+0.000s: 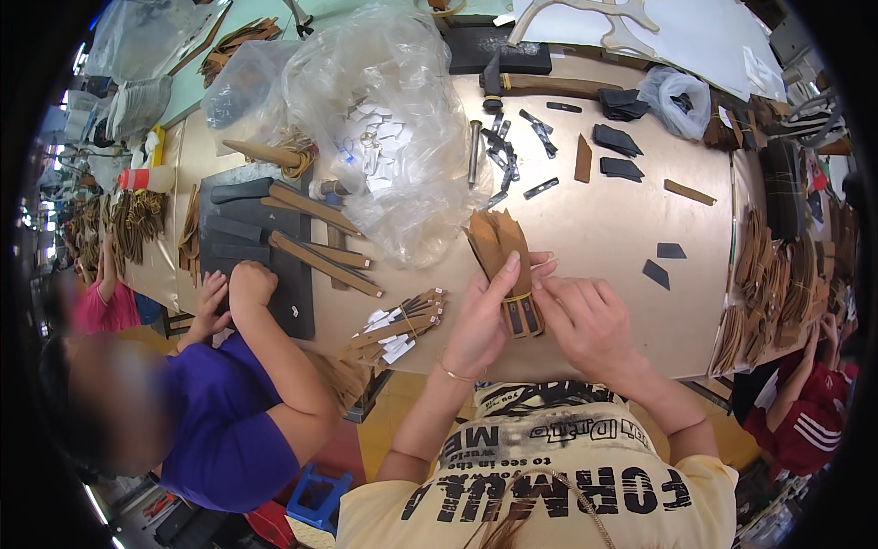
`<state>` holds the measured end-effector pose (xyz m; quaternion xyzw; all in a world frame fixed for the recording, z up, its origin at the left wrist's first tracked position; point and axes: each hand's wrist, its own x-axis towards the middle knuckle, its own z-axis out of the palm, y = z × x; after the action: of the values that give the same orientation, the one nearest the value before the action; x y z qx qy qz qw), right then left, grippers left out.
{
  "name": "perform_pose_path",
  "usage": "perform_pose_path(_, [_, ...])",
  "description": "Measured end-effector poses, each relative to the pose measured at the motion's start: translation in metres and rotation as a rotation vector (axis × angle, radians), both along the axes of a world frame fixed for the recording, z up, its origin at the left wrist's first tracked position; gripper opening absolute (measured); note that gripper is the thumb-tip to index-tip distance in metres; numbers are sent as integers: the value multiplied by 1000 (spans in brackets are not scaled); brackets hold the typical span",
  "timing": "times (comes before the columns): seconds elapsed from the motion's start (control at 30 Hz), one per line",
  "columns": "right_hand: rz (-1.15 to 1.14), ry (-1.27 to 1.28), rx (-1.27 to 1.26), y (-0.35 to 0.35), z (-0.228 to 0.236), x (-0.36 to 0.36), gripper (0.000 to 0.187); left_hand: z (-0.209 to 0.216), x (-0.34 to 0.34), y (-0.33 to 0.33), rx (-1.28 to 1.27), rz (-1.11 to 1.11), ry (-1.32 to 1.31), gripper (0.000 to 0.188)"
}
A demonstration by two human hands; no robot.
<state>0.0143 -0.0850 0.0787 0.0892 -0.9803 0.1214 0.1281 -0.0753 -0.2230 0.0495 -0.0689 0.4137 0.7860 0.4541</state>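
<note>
My left hand (480, 316) is closed round a bundle of brown leather strips (498, 240), fanned at the far end. A thin rubber band (519, 298) crosses the bundle near its near end, where dark rectangular patches show. My right hand (590, 320) is at the bundle's right side, thumb and fingers pinched at a thin pale stretch of the band. Part of the band is hidden behind my fingers. To the left, on the table, lies another banded bundle of brown strips with white tags (398, 328).
Beyond my hands sits a clear plastic bag (380, 137) of white tags. A hammer (549, 84), a metal rod (475, 151) and small black pieces (503, 156) lie farther back. At left a co-worker in purple (229, 421) works at a black board (247, 229). Stacked strips (768, 274) line the right.
</note>
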Motion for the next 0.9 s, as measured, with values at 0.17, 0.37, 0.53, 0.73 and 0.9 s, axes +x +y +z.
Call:
perform_pose_path(0.17, [71, 60, 67, 6, -13, -11, 28, -2, 1, 1, -24, 8, 71, 29])
perform_pose_path(0.37, [210, 170, 113, 13, -14, -29, 23, -5, -1, -5, 58, 137, -54, 31])
perform_pose_path(0.53, [381, 7, -363, 12, -7, -26, 16, -4, -6, -18, 165, 135, -323, 38])
perform_pose_path(0.73, [327, -155, -904, -9, -14, -1, 23, -2, -5, -17, 267, 390, -165, 41])
perform_pose_path(0.9, [244, -216, -677, -2, -33, 27, 23, 6, -42, -30, 247, 625, 219, 42])
